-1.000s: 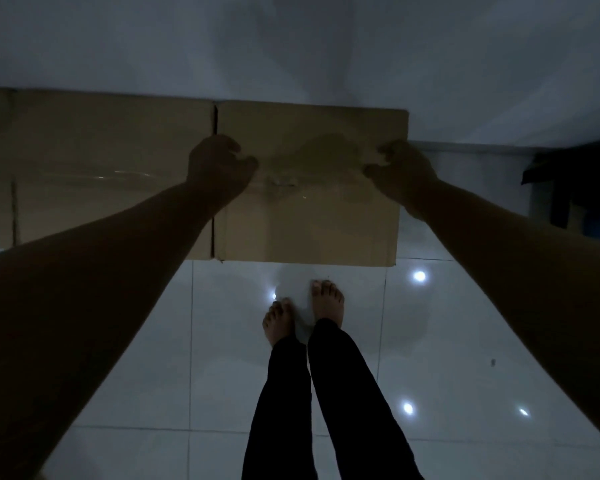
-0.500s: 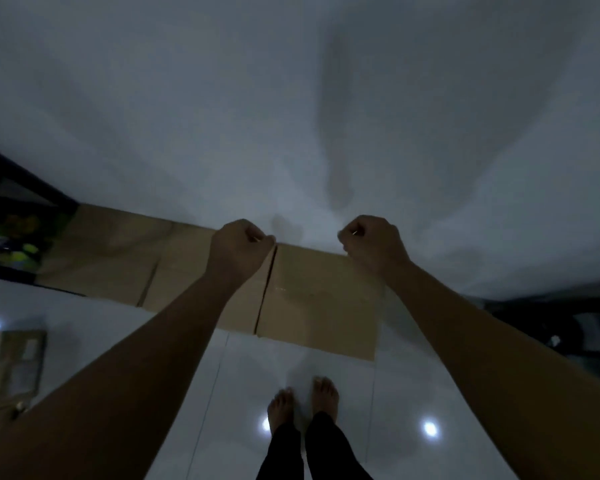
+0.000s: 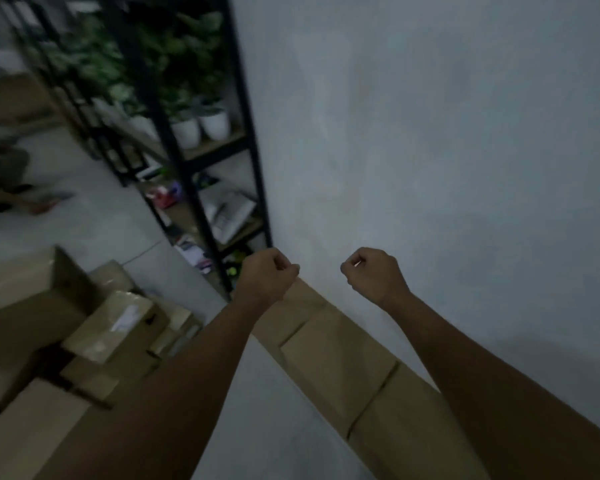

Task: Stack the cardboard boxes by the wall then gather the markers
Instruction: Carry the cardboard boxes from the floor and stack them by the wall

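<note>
Hands raised in front of a pale wall (image 3: 447, 133) — the left hand (image 3: 265, 273) and the right hand (image 3: 373, 273) are both clenched into loose fists, holding nothing. Below them, a row of cardboard boxes (image 3: 340, 368) stands on the floor (image 3: 267, 427), touching the wall. More cardboard boxes (image 3: 94, 334) lie jumbled at lower left. A black shelf unit (image 3: 201, 188) with potted plants (image 3: 201, 123) stands beside the wall — markers cannot be made out.
</note>
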